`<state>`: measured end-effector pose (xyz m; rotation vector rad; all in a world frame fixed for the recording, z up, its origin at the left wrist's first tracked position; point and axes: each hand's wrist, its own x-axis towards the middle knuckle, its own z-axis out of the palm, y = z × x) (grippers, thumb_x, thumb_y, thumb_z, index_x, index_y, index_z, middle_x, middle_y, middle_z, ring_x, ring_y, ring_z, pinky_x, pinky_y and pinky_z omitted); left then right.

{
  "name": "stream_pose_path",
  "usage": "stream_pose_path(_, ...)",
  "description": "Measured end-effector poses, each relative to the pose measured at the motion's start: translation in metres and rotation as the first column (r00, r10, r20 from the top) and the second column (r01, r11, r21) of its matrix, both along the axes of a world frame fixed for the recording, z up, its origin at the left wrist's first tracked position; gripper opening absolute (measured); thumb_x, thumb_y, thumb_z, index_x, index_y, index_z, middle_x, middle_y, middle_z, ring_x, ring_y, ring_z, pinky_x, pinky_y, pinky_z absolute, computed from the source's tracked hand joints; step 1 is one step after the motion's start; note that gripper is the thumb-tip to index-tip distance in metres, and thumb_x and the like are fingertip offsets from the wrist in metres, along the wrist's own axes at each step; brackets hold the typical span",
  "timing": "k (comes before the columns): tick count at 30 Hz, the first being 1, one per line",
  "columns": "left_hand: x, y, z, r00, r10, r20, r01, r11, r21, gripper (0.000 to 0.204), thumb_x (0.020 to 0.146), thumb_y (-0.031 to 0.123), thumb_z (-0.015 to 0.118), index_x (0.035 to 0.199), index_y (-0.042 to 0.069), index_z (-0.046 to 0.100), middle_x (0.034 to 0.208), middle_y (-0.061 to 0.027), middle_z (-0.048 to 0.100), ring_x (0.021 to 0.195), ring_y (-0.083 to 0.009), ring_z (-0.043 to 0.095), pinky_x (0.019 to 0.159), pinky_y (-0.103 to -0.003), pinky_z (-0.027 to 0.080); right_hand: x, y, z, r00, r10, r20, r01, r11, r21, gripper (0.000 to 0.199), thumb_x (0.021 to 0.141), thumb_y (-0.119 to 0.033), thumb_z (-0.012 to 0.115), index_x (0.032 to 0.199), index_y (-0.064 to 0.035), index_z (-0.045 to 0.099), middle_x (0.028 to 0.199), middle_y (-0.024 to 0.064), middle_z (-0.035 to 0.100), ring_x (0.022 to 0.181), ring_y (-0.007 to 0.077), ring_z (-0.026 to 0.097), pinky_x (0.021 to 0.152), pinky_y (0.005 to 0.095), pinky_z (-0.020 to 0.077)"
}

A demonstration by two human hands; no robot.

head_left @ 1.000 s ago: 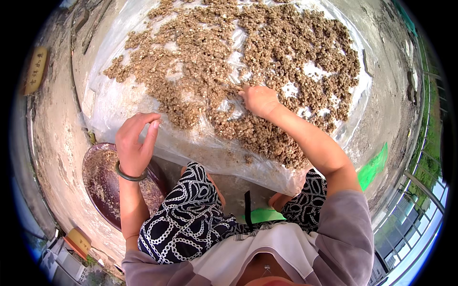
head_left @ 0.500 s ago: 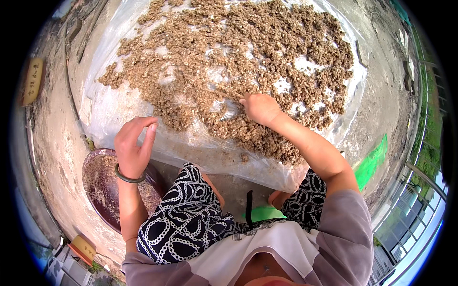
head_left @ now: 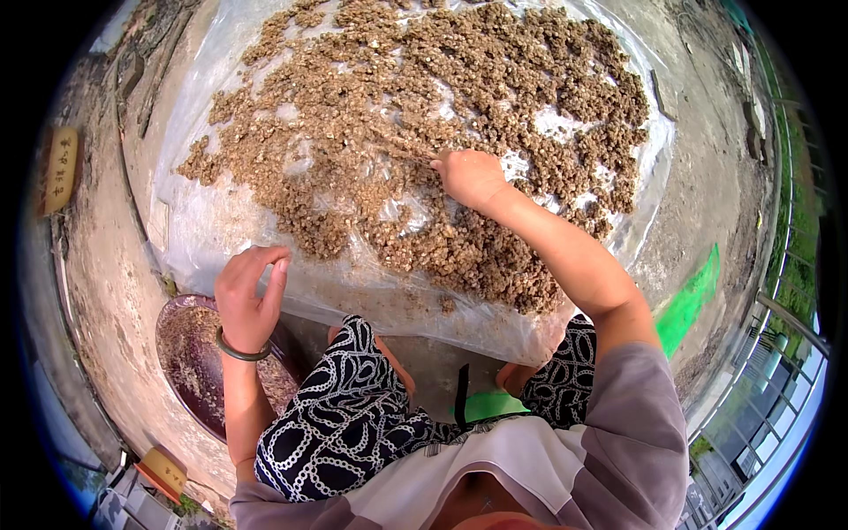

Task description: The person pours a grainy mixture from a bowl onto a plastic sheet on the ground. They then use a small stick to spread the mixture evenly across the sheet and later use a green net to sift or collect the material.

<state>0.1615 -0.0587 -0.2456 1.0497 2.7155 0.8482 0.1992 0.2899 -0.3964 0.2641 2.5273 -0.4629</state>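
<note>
Clumpy brown grain-like material (head_left: 530,79) lies spread over a clear plastic sheet (head_left: 221,216) on the ground in front of me. Over the middle of it, my right hand (head_left: 471,177) is closed around one end of a thin brown stick (head_left: 402,147). The stick points away to the left, low in the loose material, and its far end blends into the clumps. My left hand (head_left: 252,287), with a dark bangle on the wrist, hovers by the sheet's near left edge. Its fingers are loosely bent, the thumb is apart, and nothing shows in it.
A dark red-brown basin (head_left: 181,353) with crumbly residue stands beside my left forearm. Bright green material (head_left: 689,300) lies on the right, with another green piece (head_left: 490,405) between my legs. A wooden sign (head_left: 62,168) is at the far left.
My right hand has moved a little away from me and to the left with the stick, which now shows more clearly. My left hand stays nearly in place, slightly lower in view.
</note>
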Motion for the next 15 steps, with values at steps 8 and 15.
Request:
stream_pose_path(8, 0.001, -0.009, -0.001, 0.999, 0.029, 0.029, -0.028, 0.999, -0.046, 0.007, 0.094, 0.004, 0.068, 0.099, 0.0, 0.072, 0.089, -0.0122, 0.074, 0.083, -0.0305, 0.07, 0.076, -0.037, 0.053, -0.119, 0.171, -0.029, 0.947, -0.142, -0.289, 0.247, 0.897, 0.367, 0.038, 0.108, -0.035, 0.044, 0.125, -0.0125, 0.07, 0.118, 0.0134, 0.076, 0.109, 0.0312, 0.073, 0.087, 0.0427, 0.0589)
stream_pose_path(15, -0.004, -0.006, -0.015, 0.998, 0.02, 0.056, -0.022, 0.999, 0.047, 0.008, 0.093, 0.004, 0.069, 0.099, 0.001, 0.072, 0.09, -0.0134, 0.073, 0.082, -0.0317, 0.068, 0.075, -0.038, 0.052, -0.19, 0.217, -0.086, 0.944, -0.325, 0.061, 0.322, 0.945, 0.06, 0.032, 0.105, -0.021, 0.046, 0.104, 0.0052, 0.064, 0.092, 0.0207, 0.067, 0.064, 0.0263, 0.064, 0.058, 0.0396, 0.0534)
